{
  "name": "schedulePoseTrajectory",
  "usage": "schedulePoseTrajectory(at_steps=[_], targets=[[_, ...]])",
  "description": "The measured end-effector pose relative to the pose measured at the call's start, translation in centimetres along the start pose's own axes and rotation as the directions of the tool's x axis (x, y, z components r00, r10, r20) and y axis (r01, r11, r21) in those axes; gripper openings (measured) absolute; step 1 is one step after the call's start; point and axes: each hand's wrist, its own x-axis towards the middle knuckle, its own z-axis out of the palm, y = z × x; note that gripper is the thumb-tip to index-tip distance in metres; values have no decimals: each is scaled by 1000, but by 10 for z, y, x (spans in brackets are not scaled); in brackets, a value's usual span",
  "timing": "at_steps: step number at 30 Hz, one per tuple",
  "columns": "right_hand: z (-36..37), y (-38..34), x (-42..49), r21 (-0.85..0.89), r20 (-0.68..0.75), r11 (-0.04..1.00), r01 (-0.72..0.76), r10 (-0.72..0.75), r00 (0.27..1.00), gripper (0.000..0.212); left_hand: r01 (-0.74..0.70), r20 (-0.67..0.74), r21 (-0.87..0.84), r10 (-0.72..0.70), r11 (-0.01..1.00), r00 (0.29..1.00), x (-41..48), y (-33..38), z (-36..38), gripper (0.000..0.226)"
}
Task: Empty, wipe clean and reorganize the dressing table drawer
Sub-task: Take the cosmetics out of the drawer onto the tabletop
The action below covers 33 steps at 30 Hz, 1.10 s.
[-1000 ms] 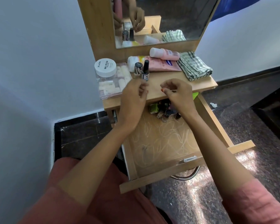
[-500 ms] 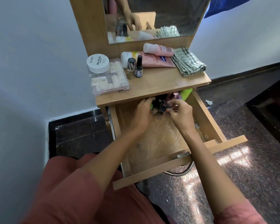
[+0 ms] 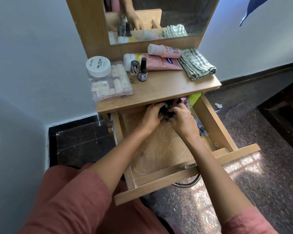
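The wooden drawer (image 3: 159,184) is pulled out below the dressing table top (image 3: 162,88). At its back, under the tabletop edge, lies a cluster of dark nail polish bottles (image 3: 166,109). My left hand (image 3: 152,115) and my right hand (image 3: 183,121) are both in the drawer, fingers curled around these bottles from either side. A green item (image 3: 194,98) and pink caps show in the back right corner. Two nail polish bottles (image 3: 139,70) stand upright on the tabletop.
On the tabletop are a white-lidded jar (image 3: 98,66) on a clear box (image 3: 111,83), pink tubes (image 3: 161,59) and a folded checked cloth (image 3: 196,64). A mirror (image 3: 159,17) stands behind. White wall at left, dark stone floor around.
Both hands came down from the tabletop edge, where they had set a bottle, into the back of the drawer and closed around the nail polish bottles.
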Motion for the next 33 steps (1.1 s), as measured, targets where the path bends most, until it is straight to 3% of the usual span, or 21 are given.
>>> schedulePoseTrajectory(at_steps=[6,13,24,33], targets=[[0,0,0,-56,18,998,25,-24,1000,25,1,8,14,-1,1000,1000,2,2,0,41],[-5,0,1,-159,24,986,47,-44,999,22,86,-104,2,-85,996,991,-9,2,17,37],[-12,0,5,-229,85,971,70,-51,995,24,56,-151,-7,-56,998,987,-18,4,29,34],[-16,1,0,-198,36,979,53,-46,998,25,54,-215,-55,-65,997,974,-26,7,24,24]])
